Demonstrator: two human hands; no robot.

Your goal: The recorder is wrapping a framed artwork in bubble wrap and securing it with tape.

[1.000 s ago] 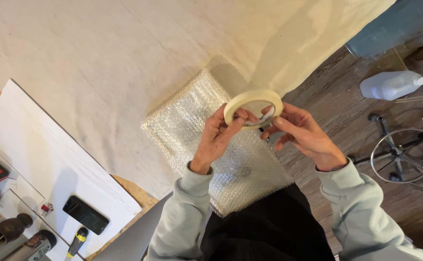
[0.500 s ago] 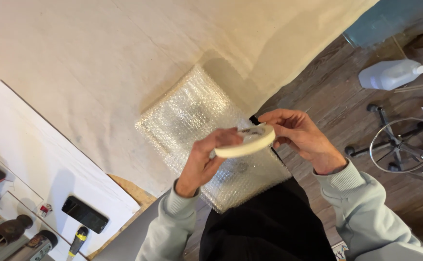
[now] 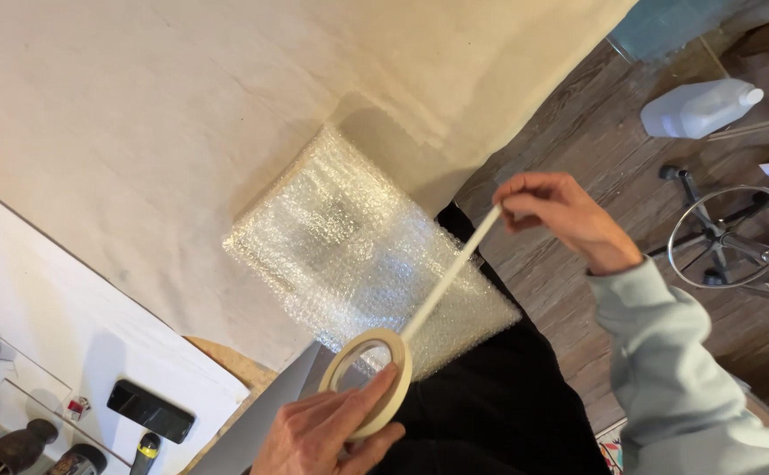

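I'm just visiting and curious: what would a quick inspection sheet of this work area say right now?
Surface: a table covered with a cream cloth, wrinkled but lying flat.
Job's things: a bubble-wrapped parcel lies at the table edge; a roll of masking tape has a strip pulled out taut above it.
Clutter: a white board on the left; beside it a dark phone and some tools, partly cut off.
Hands: left hand holds the roll; right hand pinches the strip's end in its fingers.
Cables: nothing seen.
Surroundings: wooden floor, a white plastic jug, a stool base with a metal ring.
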